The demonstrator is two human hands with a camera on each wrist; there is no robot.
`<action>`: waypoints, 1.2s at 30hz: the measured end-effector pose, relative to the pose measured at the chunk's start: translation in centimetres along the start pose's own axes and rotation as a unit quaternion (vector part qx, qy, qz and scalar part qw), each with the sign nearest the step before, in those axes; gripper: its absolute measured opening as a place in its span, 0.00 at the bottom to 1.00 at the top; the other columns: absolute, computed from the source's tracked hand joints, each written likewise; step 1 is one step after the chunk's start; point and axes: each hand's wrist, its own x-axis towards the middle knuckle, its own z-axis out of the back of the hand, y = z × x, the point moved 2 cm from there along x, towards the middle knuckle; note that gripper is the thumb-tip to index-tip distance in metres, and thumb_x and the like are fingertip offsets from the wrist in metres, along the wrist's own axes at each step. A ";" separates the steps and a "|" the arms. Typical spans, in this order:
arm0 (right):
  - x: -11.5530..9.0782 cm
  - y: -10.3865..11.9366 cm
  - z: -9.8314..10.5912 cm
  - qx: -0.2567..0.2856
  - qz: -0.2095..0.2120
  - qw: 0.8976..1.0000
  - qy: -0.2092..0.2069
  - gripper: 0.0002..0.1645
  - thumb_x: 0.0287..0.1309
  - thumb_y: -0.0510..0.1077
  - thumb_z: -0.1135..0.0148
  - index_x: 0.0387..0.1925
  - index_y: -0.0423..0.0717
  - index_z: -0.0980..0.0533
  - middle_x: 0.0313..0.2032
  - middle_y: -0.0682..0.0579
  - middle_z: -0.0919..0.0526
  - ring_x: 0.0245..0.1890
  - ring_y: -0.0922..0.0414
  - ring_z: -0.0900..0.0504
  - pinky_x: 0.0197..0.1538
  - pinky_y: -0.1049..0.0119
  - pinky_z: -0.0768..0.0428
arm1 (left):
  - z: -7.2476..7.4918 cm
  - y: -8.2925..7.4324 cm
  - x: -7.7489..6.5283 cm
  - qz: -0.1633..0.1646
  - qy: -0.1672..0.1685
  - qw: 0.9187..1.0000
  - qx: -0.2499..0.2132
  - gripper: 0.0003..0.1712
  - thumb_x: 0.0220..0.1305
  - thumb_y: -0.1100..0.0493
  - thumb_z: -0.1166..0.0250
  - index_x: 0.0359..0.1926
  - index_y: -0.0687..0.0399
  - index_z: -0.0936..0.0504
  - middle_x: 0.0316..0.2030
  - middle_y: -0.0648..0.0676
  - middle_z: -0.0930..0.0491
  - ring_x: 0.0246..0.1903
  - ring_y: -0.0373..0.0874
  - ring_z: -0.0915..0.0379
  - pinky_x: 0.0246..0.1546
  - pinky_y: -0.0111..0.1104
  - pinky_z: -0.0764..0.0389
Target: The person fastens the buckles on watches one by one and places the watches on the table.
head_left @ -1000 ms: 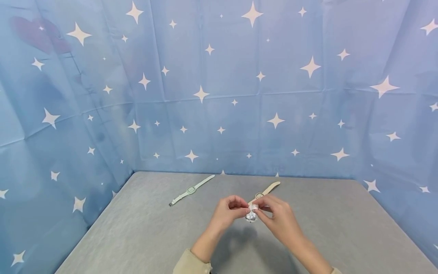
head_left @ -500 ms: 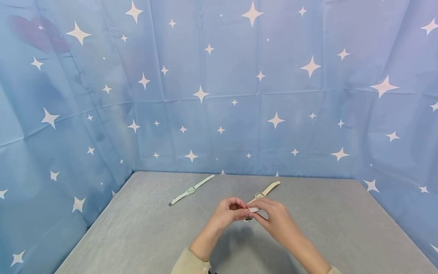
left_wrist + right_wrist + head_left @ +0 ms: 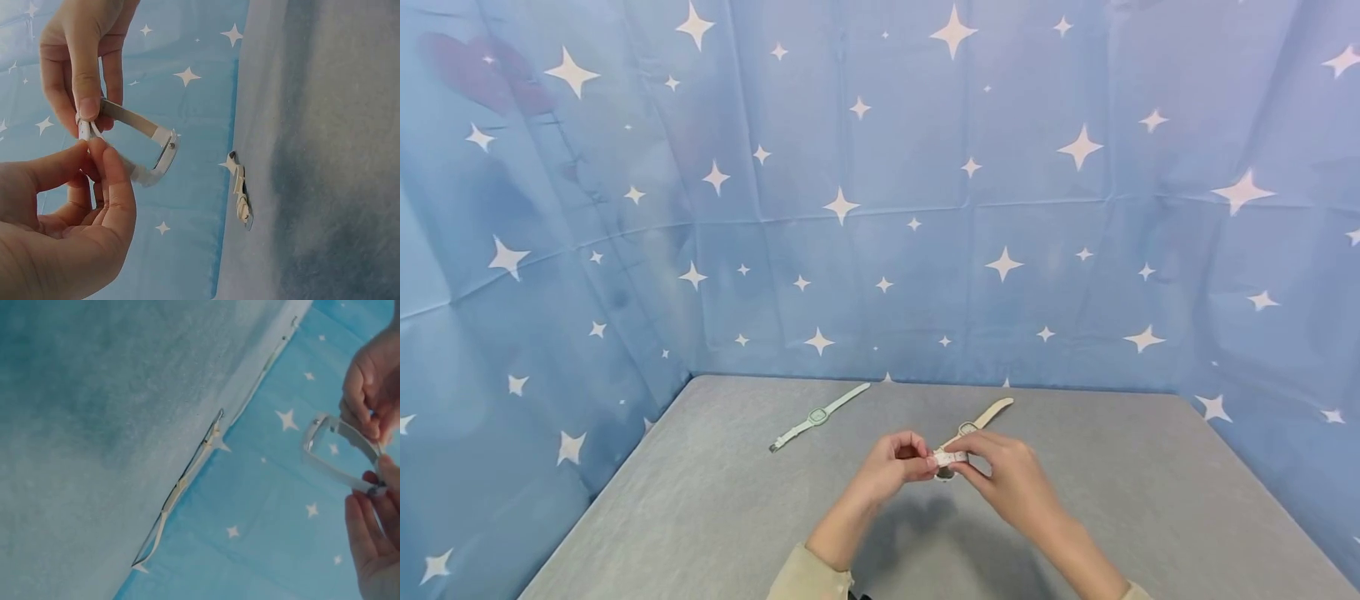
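Observation:
Both hands are raised above the table and meet at a white wristwatch. Its strap is bent round into a loop, with the watch case at the far side of the loop in the left wrist view. The left hand pinches the strap ends between thumb and fingertips. From the other side the right hand pinches the strap right beside them, near a metal buckle. Fingertips cover much of where the strap ends overlap.
A cream watch lies on the grey table just behind the hands, partly hidden by them. Farther left lies a mint green watch, stretched out straight. A blue star-patterned curtain borders the table at the back and sides.
The shiny watch case has tipped down behind the fingers, and the white strap now shows as a band between both hands. Both hands have shifted slightly left.

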 end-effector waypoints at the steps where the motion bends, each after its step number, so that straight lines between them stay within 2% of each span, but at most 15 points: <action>1: 0.0 0.0 0.0 0.001 -0.001 1.000 0.001 0.18 0.39 0.37 0.19 0.35 0.53 0.15 0.32 0.64 0.13 0.29 0.68 0.17 0.33 0.76 0.22 | 0.1 0.0 0.0 0.001 0.002 1.000 0.000 0.07 0.66 0.71 0.38 0.35 0.72 0.28 0.30 0.48 0.26 0.31 0.36 0.24 0.43 0.31 0.14; 7: 0.0 0.1 0.0 0.004 -0.001 1.000 -0.003 0.18 0.38 0.38 0.19 0.35 0.54 0.15 0.32 0.64 0.13 0.28 0.70 0.18 0.32 0.79 0.24 | 0.5 0.0 -0.1 0.004 0.011 1.000 -0.006 0.07 0.66 0.71 0.39 0.32 0.66 0.29 0.30 0.48 0.25 0.32 0.35 0.23 0.45 0.34 0.14; 11: 0.0 0.1 0.0 0.007 -0.008 1.000 -0.003 0.19 0.38 0.38 0.19 0.35 0.54 0.15 0.32 0.64 0.13 0.28 0.71 0.19 0.31 0.80 0.25 | 0.6 0.0 -0.1 0.005 0.009 1.000 -0.008 0.06 0.66 0.71 0.39 0.33 0.67 0.29 0.30 0.48 0.25 0.32 0.35 0.23 0.46 0.35 0.14; 16: -0.1 0.0 0.2 0.049 -0.040 0.998 -0.016 0.18 0.40 0.34 0.21 0.35 0.53 0.15 0.34 0.63 0.13 0.31 0.68 0.16 0.36 0.81 0.20 | 0.1 -0.2 -0.1 -0.003 -0.015 1.000 -0.008 0.08 0.66 0.68 0.37 0.38 0.73 0.26 0.30 0.48 0.25 0.33 0.35 0.23 0.45 0.32 0.15; 22: -0.2 -0.1 0.3 0.094 -0.074 0.992 -0.027 0.17 0.43 0.31 0.23 0.36 0.49 0.14 0.34 0.59 0.12 0.34 0.63 0.13 0.40 0.77 0.17 | -0.3 -0.5 -0.2 -0.022 -0.047 0.999 0.016 0.11 0.65 0.65 0.35 0.41 0.72 0.23 0.32 0.48 0.23 0.34 0.35 0.25 0.43 0.30 0.19; 28: -0.3 -0.4 0.3 0.087 -0.085 0.992 -0.042 0.16 0.42 0.30 0.23 0.34 0.48 0.14 0.34 0.57 0.11 0.33 0.62 0.12 0.39 0.80 0.18 | -0.5 -0.7 -0.1 -0.041 -0.056 0.997 0.034 0.10 0.65 0.65 0.35 0.42 0.71 0.22 0.35 0.55 0.20 0.33 0.36 0.26 0.38 0.24 0.23; 36: -0.3 -0.7 0.4 0.089 -0.077 0.992 -0.054 0.16 0.42 0.30 0.23 0.34 0.48 0.14 0.34 0.57 0.11 0.34 0.64 0.13 0.39 0.82 0.19 | -0.2 -0.5 0.2 -0.054 -0.063 0.996 0.036 0.10 0.63 0.68 0.34 0.42 0.74 0.22 0.39 0.69 0.20 0.34 0.36 0.26 0.38 0.23 0.23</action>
